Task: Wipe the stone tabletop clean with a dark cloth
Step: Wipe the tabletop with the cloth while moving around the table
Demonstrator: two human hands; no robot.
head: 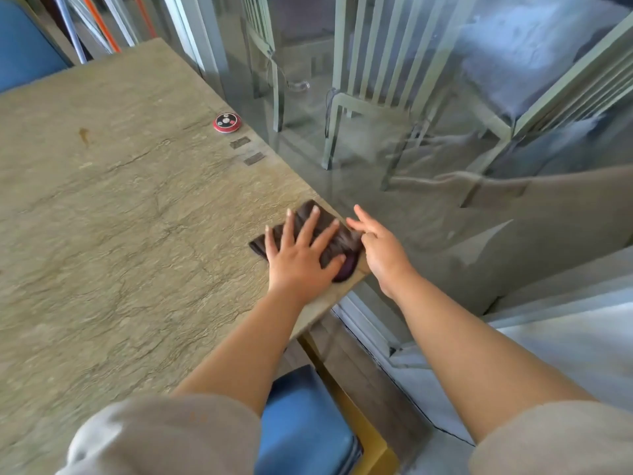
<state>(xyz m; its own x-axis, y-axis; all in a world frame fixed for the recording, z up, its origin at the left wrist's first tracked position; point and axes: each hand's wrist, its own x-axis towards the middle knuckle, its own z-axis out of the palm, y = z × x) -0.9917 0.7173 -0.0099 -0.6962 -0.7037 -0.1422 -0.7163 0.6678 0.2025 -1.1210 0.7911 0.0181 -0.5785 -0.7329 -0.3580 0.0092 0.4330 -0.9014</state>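
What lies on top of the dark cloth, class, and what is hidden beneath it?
The left hand lies flat on the dark cloth, fingers spread. The cloth rests on the stone tabletop near its corner. The stone beneath the cloth is covered.

Under my left hand the dark cloth looks soft and matt, slightly fuzzy. The tabletop is veined stone, dull and rough-looking. The red call button looks like glossy plastic.

We press our left hand flat, fingers spread, on the dark cloth at the counter edge, centre frame. Our right hand hovers open just beside it. A red disc sits higher up.
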